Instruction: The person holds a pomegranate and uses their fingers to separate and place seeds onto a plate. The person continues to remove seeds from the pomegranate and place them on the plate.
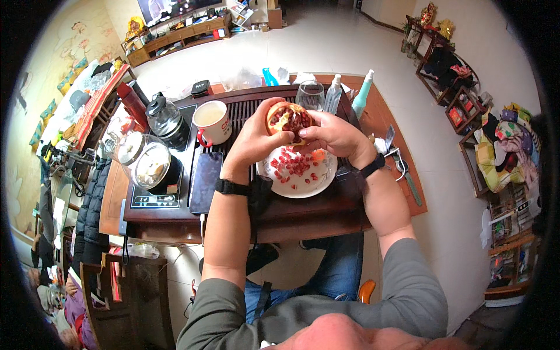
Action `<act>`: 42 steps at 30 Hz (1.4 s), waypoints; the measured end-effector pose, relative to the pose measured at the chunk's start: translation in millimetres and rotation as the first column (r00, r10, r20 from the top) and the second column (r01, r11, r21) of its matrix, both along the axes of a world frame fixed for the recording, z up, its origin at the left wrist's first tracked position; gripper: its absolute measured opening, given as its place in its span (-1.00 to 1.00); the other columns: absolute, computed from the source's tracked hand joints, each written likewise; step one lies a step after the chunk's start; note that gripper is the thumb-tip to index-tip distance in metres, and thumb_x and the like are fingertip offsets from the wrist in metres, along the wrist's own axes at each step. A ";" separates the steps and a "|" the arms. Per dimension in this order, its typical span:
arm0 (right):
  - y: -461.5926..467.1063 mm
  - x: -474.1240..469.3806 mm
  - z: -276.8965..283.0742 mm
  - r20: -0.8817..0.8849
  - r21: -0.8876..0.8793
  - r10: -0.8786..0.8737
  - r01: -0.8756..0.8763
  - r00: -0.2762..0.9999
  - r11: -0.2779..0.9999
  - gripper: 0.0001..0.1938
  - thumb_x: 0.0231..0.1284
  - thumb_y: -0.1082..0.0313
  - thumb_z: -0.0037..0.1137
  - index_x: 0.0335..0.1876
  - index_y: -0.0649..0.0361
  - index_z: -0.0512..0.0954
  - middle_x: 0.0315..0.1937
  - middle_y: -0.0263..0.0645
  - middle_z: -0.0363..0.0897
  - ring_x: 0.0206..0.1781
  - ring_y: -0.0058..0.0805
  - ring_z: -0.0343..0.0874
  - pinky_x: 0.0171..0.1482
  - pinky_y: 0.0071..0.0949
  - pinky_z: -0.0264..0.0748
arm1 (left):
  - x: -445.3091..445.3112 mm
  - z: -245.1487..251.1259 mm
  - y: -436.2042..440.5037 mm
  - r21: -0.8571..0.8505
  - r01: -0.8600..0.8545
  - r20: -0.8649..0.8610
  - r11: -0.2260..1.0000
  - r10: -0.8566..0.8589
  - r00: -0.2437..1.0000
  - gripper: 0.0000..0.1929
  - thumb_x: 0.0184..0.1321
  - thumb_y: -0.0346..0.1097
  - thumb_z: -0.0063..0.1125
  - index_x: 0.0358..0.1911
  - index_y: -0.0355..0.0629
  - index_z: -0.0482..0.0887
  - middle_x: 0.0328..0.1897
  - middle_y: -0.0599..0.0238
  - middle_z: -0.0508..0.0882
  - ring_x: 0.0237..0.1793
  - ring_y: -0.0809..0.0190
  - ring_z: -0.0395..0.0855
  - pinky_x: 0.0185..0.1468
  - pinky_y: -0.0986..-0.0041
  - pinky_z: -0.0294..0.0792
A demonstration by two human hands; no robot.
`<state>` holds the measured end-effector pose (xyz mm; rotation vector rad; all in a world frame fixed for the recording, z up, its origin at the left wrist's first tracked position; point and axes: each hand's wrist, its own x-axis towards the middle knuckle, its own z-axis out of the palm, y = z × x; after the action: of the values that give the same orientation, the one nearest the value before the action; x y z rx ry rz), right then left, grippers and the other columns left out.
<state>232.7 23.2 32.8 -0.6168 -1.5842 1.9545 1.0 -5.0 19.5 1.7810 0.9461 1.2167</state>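
An opened pomegranate [289, 119] is held above a white plate, its red seeds and pale membrane facing up. My left hand [258, 135] grips its left side, the thumb lying along the lower edge. From the other side my right hand [334, 133] holds it, with thumb and fingers at the exposed seeds. Loose pomegranate seeds [292, 166] are scattered over the white plate [302, 190], which sits on the dark wooden tea table [315, 211]. The hands and fruit hide the plate's far part.
Left of my hands are a white mug [214, 120] with a red handle, a phone [206, 181] on a cable, and glass kettles [164, 118] by a hot plate. Beyond stand a drinking glass [311, 94] and spray bottles [362, 96]. A watch [409, 179] lies at the right.
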 end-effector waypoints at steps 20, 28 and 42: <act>1.2 -3.4 -2.9 0.259 0.555 -0.170 -0.002 0.951 0.832 -0.21 0.15 0.35 0.23 0.55 0.34 0.23 0.26 -0.10 0.56 0.25 -0.41 0.61 0.29 -0.37 0.61 | 1.5 4.1 -4.9 0.179 -0.139 -0.243 0.974 0.181 0.953 -0.25 0.01 -0.21 0.51 0.33 -0.28 0.51 0.19 0.01 0.72 0.20 0.13 0.71 0.32 0.31 0.51; 2.2 1.5 -1.3 0.252 0.295 -0.058 -0.019 0.966 0.955 -0.23 0.18 0.48 0.19 0.55 0.36 0.21 0.23 -0.12 0.58 0.14 -0.44 0.67 0.19 -0.40 0.68 | 1.7 3.7 -5.1 0.187 -0.122 -0.218 0.975 0.162 0.962 -0.23 -0.02 -0.22 0.48 0.34 -0.28 0.51 0.18 0.02 0.72 0.20 0.13 0.71 0.33 0.30 0.51; -0.6 1.5 1.4 0.303 0.492 -0.191 0.019 0.934 0.871 -0.16 0.15 0.40 0.35 0.57 0.32 0.22 0.31 -0.08 0.56 0.31 -0.36 0.58 0.43 -0.38 0.46 | 2.7 3.7 -3.6 0.160 -0.134 -0.211 0.978 0.166 0.963 -0.26 -0.01 -0.25 0.45 0.33 -0.30 0.51 0.18 0.04 0.72 0.19 0.16 0.70 0.32 0.31 0.51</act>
<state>234.2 22.7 34.2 -0.8394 -2.1056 1.3312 3.6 -8.6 23.2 2.0238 1.1660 1.2216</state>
